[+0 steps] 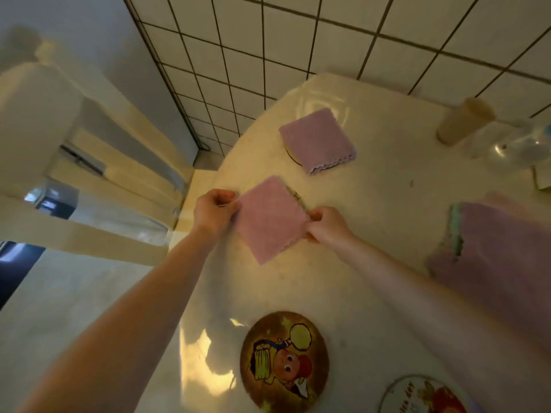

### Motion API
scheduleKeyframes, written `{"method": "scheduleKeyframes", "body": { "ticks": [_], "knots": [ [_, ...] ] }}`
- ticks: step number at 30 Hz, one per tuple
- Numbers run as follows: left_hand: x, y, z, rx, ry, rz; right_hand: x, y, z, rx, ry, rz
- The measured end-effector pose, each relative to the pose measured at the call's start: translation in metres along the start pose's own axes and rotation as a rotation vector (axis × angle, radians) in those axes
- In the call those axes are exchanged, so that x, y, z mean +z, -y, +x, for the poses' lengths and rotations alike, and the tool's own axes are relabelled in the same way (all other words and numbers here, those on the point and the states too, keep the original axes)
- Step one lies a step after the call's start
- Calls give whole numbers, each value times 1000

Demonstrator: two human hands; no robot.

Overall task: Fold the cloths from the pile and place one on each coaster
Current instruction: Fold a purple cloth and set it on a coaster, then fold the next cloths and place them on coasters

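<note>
Both hands are out over the cream-coloured bench (pixel 372 204), holding a folded pink cloth (pixel 269 220) between them. The left hand (pixel 215 210) has its fingers (pixel 222 195) closed on the cloth's left corner, and the right hand (pixel 328 225) has its fingers (pixel 316 215) pinched on the right corner, so the cloth is stretched like a diamond, one point toward the far edge and one toward the near edge. It sits near the bench's left edge; whether it lies flat on the surface or is lifted a little I cannot tell from here. A thin printed sliver (pixel 295 195) shows just past its upper right side, perhaps the rim of something under it.

Further toward the far edge lies another folded cloth, more lilac (pixel 317 140), resting on a round coaster (pixel 290 155) whose yellow and dark rim peeks out at its left side. Toward the right edge sits the pile of cloths (pixel 504 251), mostly purple with a green layer showing at its left side. At the near edge a round cartoon coaster (pixel 284 362) lies bare, and beside it toward the near right corner a second, paler coaster (pixel 423 396) is cut off by the view. In the far right corner stand a pale capped cup (pixel 463 120) and a clear plastic bottle (pixel 515 143) on its side. A cream chair (pixel 89 162) stands off the bench's left edge, against a tiled wall (pixel 298 40).
</note>
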State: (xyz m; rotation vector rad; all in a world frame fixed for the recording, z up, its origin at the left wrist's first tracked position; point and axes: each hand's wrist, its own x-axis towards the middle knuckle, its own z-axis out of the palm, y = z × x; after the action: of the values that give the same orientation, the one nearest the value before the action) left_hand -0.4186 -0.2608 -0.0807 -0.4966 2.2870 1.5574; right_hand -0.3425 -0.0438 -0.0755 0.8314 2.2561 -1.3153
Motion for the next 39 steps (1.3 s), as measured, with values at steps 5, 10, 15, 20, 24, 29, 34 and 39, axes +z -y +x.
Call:
{"method": "scheduleKeyframes", "body": {
  "ticks": [5, 10, 15, 20, 24, 29, 34, 39],
  "knots": [
    [10, -8, 23, 76, 65, 119, 11, -10, -1, 3, -56, -110],
    [12, -7, 29, 131, 68, 186, 14, -11, -7, -71, -107, -177],
    [11, -2, 24, 273, 55, 306, 14, -10, -7, -25, -98, -201],
    [8, 13, 5, 753, 72, 685, 15, -14, -5, -47, -97, -241],
    [6, 31, -15, 742, 195, 915, 11, -22, -10, -91, -98, -245],
    [17, 28, -39, 522, 184, 1137, -6, -44, -28, -171, -122, -272],
    [63, 3, -95, 505, 105, 1019, -48, -103, -73, -341, -148, -380],
    [148, 10, -195, 701, 213, 914, -121, -192, -131, -465, -212, -541]
  ]
}}
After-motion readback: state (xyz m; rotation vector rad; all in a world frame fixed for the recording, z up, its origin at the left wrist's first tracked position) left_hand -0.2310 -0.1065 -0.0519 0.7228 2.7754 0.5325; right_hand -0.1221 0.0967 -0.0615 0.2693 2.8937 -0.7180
